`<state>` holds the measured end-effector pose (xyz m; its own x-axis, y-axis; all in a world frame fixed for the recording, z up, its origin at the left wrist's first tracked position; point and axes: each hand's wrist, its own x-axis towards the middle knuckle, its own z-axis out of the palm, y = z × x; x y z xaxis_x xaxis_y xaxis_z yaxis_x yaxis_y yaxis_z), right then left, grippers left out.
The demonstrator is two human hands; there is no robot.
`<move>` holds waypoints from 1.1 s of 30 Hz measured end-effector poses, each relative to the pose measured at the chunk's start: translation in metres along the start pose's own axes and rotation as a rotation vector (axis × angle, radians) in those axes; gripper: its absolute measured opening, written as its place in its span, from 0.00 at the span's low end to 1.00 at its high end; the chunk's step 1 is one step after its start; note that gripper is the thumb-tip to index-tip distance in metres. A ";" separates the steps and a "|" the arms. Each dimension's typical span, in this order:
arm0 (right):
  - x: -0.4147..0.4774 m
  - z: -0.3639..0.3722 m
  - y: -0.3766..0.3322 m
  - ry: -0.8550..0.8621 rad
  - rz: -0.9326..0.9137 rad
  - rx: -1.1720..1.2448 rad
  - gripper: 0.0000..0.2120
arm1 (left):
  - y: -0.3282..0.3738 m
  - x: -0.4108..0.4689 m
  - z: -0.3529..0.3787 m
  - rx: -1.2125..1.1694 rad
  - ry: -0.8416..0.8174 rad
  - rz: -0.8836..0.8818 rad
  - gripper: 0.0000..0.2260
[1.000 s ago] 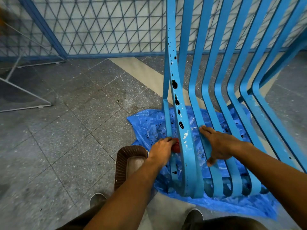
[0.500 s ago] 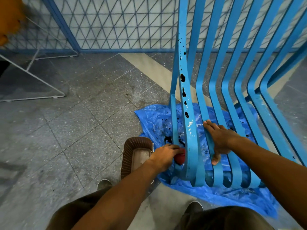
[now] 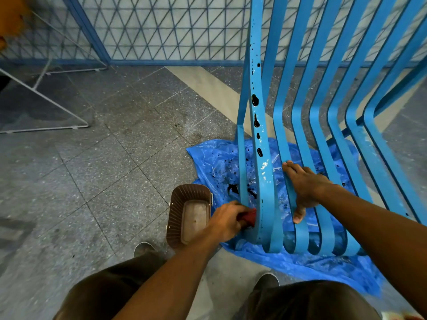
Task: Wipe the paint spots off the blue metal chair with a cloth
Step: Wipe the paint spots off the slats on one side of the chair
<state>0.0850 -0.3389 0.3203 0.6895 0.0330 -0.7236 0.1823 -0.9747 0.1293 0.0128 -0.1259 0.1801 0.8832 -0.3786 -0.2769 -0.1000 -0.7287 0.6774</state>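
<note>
The blue metal chair [image 3: 323,125] stands with its slats rising in front of me and curving under near my feet. Black paint spots [image 3: 254,100] and white flecks run down its leftmost slat. My left hand [image 3: 227,219] grips a red cloth [image 3: 249,217] and presses it against the low outer side of that slat. My right hand [image 3: 305,188] rests on the second and third slats, its fingers laid along the metal and the thumb hanging down between them.
A blue plastic sheet [image 3: 300,266] spattered with black paint lies under the chair. A brown ribbed tub [image 3: 182,204] sits on the grey tiled floor beside my left hand. My shoes [image 3: 143,248] are below. A blue mesh fence [image 3: 161,31] and a white wire frame [image 3: 44,93] stand behind.
My left hand has slid the red cloth down the leftmost slat toward its lower curve. My right hand kept its hold on the slats while the view shifted.
</note>
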 end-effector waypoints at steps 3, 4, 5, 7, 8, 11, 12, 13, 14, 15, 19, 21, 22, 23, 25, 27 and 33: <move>0.001 0.001 0.001 -0.003 -0.008 0.003 0.81 | 0.005 0.016 -0.008 0.055 0.026 -0.032 0.17; 0.001 0.001 0.001 0.002 -0.010 0.003 0.80 | 0.005 0.023 -0.012 0.060 0.057 -0.040 0.17; 0.001 0.002 0.001 0.005 -0.011 0.004 0.80 | 0.006 0.028 -0.016 0.056 0.105 -0.051 0.18; 0.001 0.002 0.001 0.004 -0.009 0.004 0.80 | 0.006 0.037 -0.024 0.013 0.231 -0.104 0.19; 0.001 0.002 0.002 0.004 -0.006 0.003 0.80 | 0.006 0.039 -0.027 -0.041 0.288 -0.139 0.19; 0.002 0.001 0.002 0.003 -0.007 -0.006 0.81 | 0.004 0.035 -0.023 -0.238 0.248 -0.172 0.18; 0.002 0.002 0.002 0.004 -0.006 -0.006 0.80 | 0.002 0.031 -0.018 -0.259 0.187 -0.150 0.18; 0.003 0.002 0.001 0.002 -0.005 -0.009 0.80 | 0.001 0.026 -0.013 -0.253 0.125 -0.125 0.18; 0.003 0.002 0.001 0.001 -0.006 -0.012 0.80 | -0.002 0.021 -0.006 -0.267 0.055 -0.112 0.17; 0.004 0.002 0.001 0.001 -0.008 -0.016 0.80 | -0.006 0.017 0.001 -0.302 -0.023 -0.117 0.16; 0.007 0.003 0.001 0.022 -0.013 -0.010 0.80 | -0.013 0.017 0.011 -0.323 -0.113 -0.132 0.15; 0.006 0.004 0.002 0.025 -0.016 -0.007 0.80 | -0.008 0.024 0.006 -0.177 -0.039 -0.111 0.15; 0.006 0.003 0.002 0.025 -0.020 -0.004 0.80 | -0.005 0.028 0.002 -0.132 0.008 -0.101 0.15; 0.006 0.004 0.003 0.022 -0.023 -0.001 0.80 | -0.002 0.033 -0.003 -0.107 0.052 -0.095 0.16; 0.006 0.004 0.003 0.023 -0.023 0.003 0.81 | 0.000 0.042 -0.010 -0.050 0.143 -0.092 0.18; 0.008 0.004 0.003 0.027 -0.024 0.002 0.81 | -0.001 0.052 -0.015 -0.031 0.250 -0.149 0.19; 0.007 0.003 0.007 0.029 -0.047 -0.014 0.80 | -0.006 0.049 -0.027 -0.417 0.242 -0.193 0.17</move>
<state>0.0894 -0.3457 0.3141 0.6997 0.0852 -0.7093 0.2249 -0.9686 0.1056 0.0691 -0.1247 0.1802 0.9533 -0.0808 -0.2910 0.2224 -0.4644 0.8573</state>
